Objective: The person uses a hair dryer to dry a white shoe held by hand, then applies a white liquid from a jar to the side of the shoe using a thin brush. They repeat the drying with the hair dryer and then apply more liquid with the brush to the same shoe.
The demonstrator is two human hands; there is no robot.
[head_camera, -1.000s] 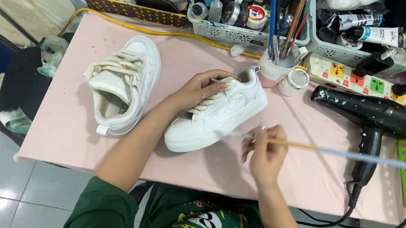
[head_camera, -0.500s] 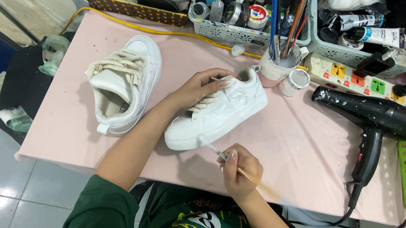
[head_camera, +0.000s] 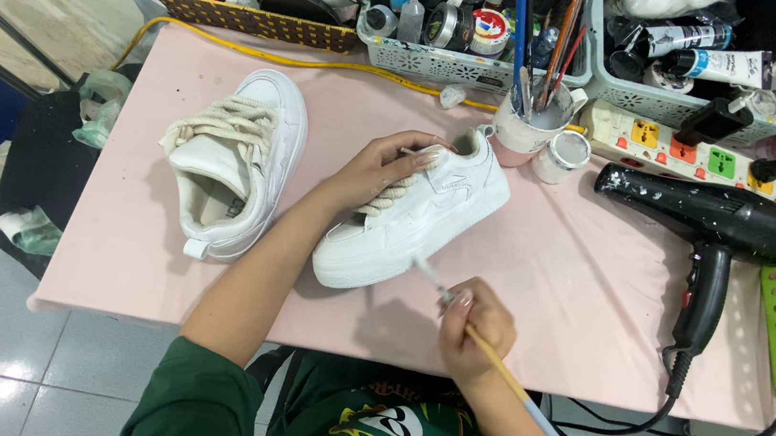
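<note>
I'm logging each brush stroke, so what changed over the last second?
The right hand swung the paintbrush from lying flat, pointing right across the table, to angled with its tip at the sneaker side. The left hand kept its grip on that sneaker; the other sneaker and hair dryer stayed put.

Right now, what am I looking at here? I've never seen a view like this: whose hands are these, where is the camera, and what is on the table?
There is no machine: the one camera is worn on a person's head and looks down at their own bare hands. The left hand steadies a white sneaker on the pink table. The right hand has its grip on a thin paintbrush, its tip at the sneaker's sole edge. A second white sneaker lies to the left, a black hair dryer to the right, and a cup of brushes behind.
</note>
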